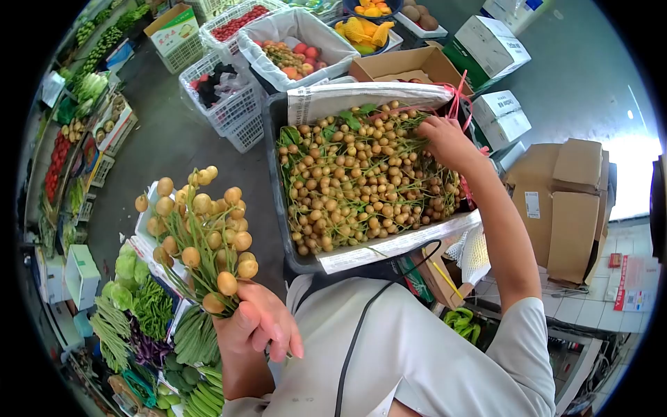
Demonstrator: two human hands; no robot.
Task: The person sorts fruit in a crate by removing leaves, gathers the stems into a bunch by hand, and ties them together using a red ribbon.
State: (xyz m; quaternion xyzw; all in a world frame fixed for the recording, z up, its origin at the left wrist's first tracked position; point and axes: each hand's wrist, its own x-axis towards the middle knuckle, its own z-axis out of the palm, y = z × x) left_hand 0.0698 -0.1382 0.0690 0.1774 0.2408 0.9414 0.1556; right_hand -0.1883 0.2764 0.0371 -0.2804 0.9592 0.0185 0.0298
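My left hand is closed round the stems of a bunch of small yellow-brown fruit, which looks like wampee. The bunch stands up from the fist, its green stems gathered at the bottom. My right hand reaches into the upper right corner of a dark crate heaped with the same wampee. Its fingers curl down onto stems there, and the fingertips are partly hidden. White printed paper lines the crate, and pink string hangs beside the right hand.
Behind the crate stand a lined tub of mixed fruit, a white basket and an open cardboard box. Flattened cardboard leans at right. Green vegetables lie at lower left. A black cord crosses my shirt.
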